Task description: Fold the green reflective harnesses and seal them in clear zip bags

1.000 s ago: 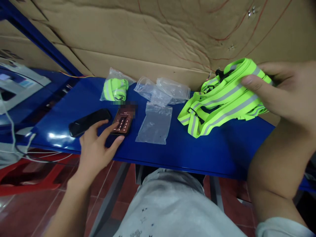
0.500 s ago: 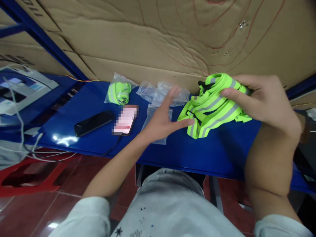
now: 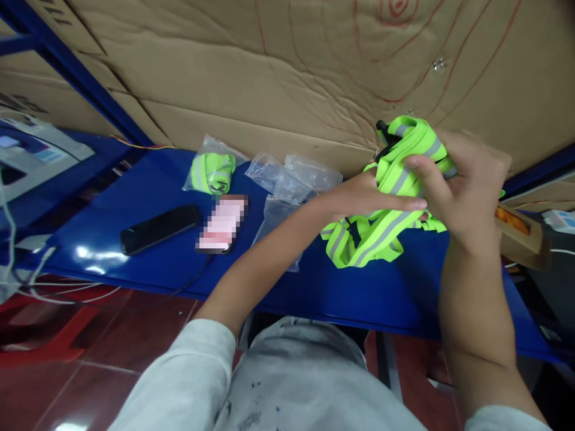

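A neon-yellow reflective strap vest point(image 3: 386, 221) with grey stripes and black buckles is bunched above the blue table, its lower loops hanging. My right hand point(image 3: 467, 179) grips the folded upper bundle, thumb across the front. Around the straps just below is my left hand point(image 3: 372, 194), its thumb laid over the front and its other fingers mostly hidden behind the webbing. Left of the hands, clear plastic bags point(image 3: 291, 176) lie at the back of the table, and another flat bag point(image 3: 276, 221) is partly covered by my left forearm.
A bagged yellow vest roll point(image 3: 213, 172) sits at the back left. In front of it are a phone point(image 3: 222, 224) with a blurred screen and a black oblong case point(image 3: 159, 229). Cardboard point(image 3: 251, 126) walls the rear. An open brown box point(image 3: 518, 230) stands right.
My left hand has moved right from beside the vest and closed around its straps. My right hand, still holding the bundle, has shifted slightly left.
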Motion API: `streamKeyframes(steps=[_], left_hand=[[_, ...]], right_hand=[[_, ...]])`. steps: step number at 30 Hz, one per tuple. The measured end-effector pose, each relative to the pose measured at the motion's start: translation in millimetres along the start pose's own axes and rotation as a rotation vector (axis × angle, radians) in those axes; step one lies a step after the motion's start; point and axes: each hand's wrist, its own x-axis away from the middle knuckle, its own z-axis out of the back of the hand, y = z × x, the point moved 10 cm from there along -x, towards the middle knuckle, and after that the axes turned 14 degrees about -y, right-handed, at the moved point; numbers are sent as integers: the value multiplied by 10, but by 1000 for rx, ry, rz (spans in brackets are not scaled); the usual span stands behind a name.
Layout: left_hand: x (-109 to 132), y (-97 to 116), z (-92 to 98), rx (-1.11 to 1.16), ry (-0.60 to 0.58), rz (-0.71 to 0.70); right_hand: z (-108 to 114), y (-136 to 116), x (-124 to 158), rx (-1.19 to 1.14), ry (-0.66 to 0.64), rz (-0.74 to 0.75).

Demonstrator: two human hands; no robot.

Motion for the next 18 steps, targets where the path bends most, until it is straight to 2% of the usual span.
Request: streamKeyframes(steps=[3,7,9,12,14,16,18], left_hand=[[1,-53,44,12,-28,3],[78,9,186,-146,-97,47],[130,18,222,-221,-146,92],[185,57,159,-317,-235,106],[200,133,86,-390,-259,64],[206,217,45,-459,-240,23],[209,269,36,-498,-215,6]], right_hand=[[-11,73,-6,-58,43,-89],[-69,179,-11,-237,62,-182],[-108,300,4,-400,85,-253],[-221,470,27,-704,110,-336],[-364,501,11,-830,37,-374],[-451,482,-10,-846,-26,-381],[-394,407,-43,-697,-29,-310]])
